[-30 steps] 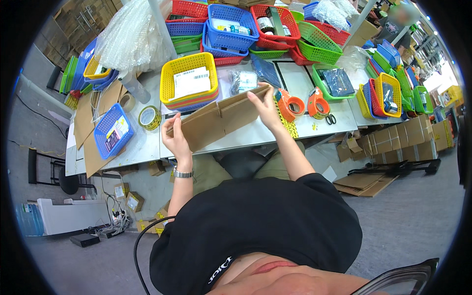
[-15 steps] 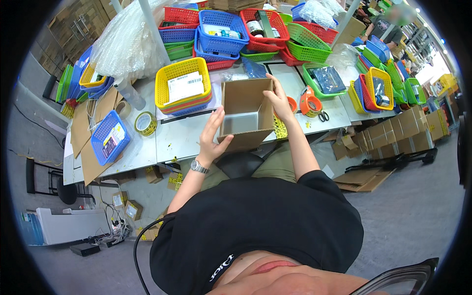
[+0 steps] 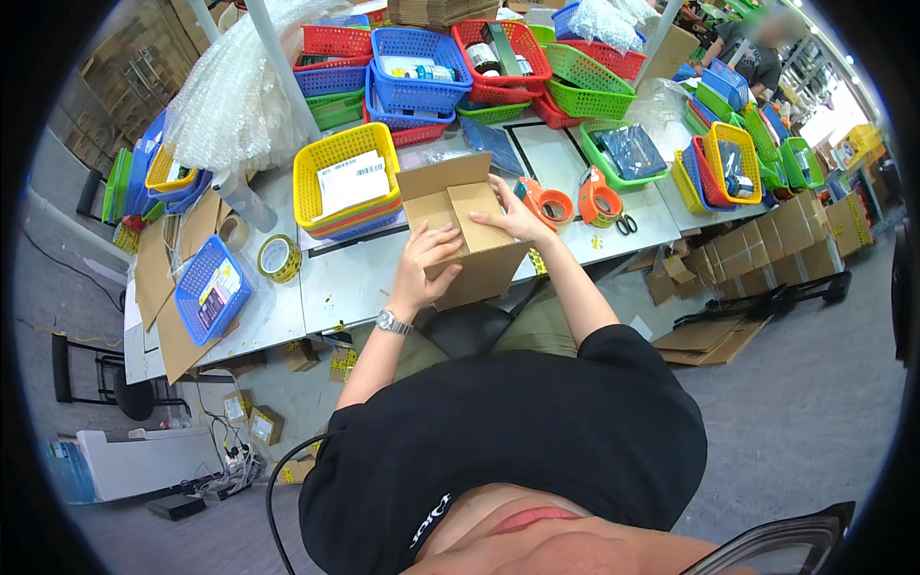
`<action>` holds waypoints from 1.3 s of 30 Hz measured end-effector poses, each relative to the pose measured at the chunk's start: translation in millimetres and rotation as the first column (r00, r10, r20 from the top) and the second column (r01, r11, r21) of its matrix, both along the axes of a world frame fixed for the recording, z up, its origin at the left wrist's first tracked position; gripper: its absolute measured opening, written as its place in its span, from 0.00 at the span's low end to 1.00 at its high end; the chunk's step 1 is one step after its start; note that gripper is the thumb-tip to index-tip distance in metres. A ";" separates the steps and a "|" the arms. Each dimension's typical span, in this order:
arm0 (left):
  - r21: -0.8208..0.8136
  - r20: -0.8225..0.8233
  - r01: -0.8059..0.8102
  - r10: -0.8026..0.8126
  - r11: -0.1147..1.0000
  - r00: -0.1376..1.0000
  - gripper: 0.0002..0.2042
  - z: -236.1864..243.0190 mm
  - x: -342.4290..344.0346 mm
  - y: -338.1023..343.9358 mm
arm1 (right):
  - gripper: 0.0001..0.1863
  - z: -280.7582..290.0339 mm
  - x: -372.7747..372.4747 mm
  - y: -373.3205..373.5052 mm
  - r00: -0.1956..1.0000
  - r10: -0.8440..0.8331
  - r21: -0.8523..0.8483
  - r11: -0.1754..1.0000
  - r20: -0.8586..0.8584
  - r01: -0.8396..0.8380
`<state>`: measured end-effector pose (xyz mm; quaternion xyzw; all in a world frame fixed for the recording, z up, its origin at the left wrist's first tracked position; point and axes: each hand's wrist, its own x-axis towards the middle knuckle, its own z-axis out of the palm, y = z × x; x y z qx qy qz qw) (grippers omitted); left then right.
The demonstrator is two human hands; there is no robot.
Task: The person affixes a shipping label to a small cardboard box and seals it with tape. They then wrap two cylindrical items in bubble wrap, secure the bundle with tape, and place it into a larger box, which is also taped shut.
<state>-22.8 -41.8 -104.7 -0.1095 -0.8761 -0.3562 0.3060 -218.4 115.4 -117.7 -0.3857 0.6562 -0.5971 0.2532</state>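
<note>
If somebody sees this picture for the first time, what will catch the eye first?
First, the brown cardboard box at the table's near edge, with the left hand and the right hand pressing on its flaps. Just left of it stands a bright yellow basket holding a paper, and red, blue and green baskets crowd the far side.

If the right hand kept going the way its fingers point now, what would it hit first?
The right hand lies on the cardboard box, fingers pointing left across its folded flaps. Past the box, probably the yellow basket, though depth is unclear.

Two hands on a brown cardboard box at a packing table

The left hand [image 3: 422, 257] and right hand [image 3: 510, 218] press flaps of the brown cardboard box [image 3: 470, 240] at the white table's [image 3: 355, 278] edge, beside a yellow plastic basket [image 3: 343, 182] and two orange tape dispensers [image 3: 571, 201].
</note>
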 end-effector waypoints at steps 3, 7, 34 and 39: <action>0.121 -0.033 -0.072 0.076 0.990 0.997 0.15 -11.9 4.4 -1.6 | 0.52 -0.9 3.0 -3.1 1.000 -0.001 -0.007 1.000 0.007 0.001; 0.506 0.050 -0.320 0.344 0.801 0.938 0.37 -15.5 -3.5 12.4 | 0.42 -2.4 2.1 -3.9 1.000 0.017 -0.011 1.000 -0.026 -0.018; -0.404 0.169 -0.257 0.348 0.878 0.922 0.29 19.8 2.2 31.5 | 0.29 25.3 62.0 26.3 0.685 0.059 0.161 0.983 -0.726 0.086; -0.487 0.157 -0.265 0.382 0.832 0.911 0.29 16.2 3.1 32.3 | 0.24 8.2 -30.1 69.6 0.696 -0.512 -0.105 0.836 -0.503 0.539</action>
